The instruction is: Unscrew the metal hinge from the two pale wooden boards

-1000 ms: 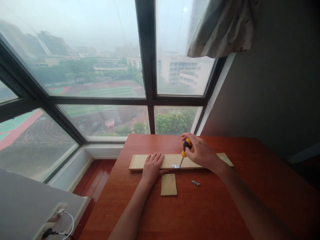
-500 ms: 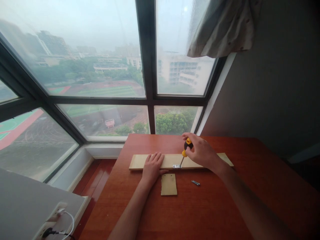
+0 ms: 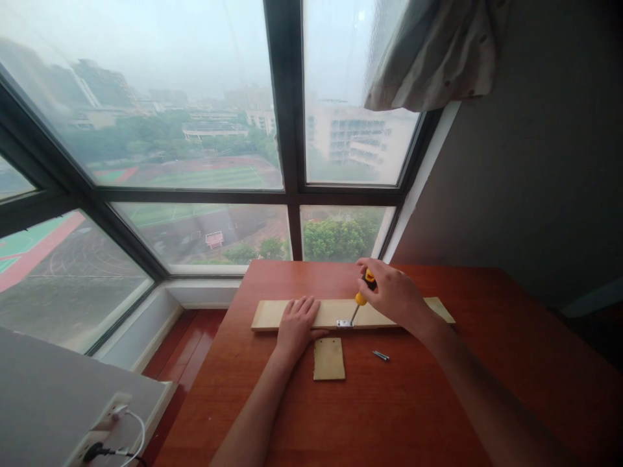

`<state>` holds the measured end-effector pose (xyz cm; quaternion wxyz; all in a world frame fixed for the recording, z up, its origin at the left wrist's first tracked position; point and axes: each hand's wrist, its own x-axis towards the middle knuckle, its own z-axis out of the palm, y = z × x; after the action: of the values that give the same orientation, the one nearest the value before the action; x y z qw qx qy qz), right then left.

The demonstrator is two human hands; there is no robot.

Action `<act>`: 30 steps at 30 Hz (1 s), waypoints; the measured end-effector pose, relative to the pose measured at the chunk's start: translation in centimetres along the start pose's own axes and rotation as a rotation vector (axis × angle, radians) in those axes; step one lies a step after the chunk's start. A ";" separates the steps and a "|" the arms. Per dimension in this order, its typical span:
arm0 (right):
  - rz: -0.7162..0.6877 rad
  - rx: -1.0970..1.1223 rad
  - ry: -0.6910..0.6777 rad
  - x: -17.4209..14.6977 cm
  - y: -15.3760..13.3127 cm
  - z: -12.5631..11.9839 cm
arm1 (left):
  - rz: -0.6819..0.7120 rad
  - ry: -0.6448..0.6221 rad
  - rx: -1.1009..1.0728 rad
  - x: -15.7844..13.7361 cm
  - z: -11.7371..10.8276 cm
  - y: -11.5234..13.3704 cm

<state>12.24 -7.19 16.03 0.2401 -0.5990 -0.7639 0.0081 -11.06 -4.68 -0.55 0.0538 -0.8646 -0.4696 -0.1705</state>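
A long pale wooden board lies crosswise on the table. My left hand rests flat on it, left of the middle, fingers stretched out. At the board's near edge sits a small metal hinge or bracket. My right hand is closed around a yellow and black screwdriver, held tilted, with its tip down at the right end of the metal piece. Just below the board lies a small wooden plate with two holes along its upper edge. Right of that are a couple of screws.
The red-brown wooden table reaches to the window frame. A bunched curtain hangs at upper right. Sockets with plugged-in cables are on the low wall at lower left.
My right hand has shifted its grip slightly around the screwdriver handle, and the handle leans a little more to the right. My left hand and the board stay put.
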 end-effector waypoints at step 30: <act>-0.029 0.037 0.035 0.2 0.2 0.3 | 0.000 0.009 0.003 0.0 -0.1 0.1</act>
<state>12.29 -6.90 15.72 0.2645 -0.5832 -0.7680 0.0083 -11.01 -4.75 -0.42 0.0571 -0.8637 -0.4696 -0.1737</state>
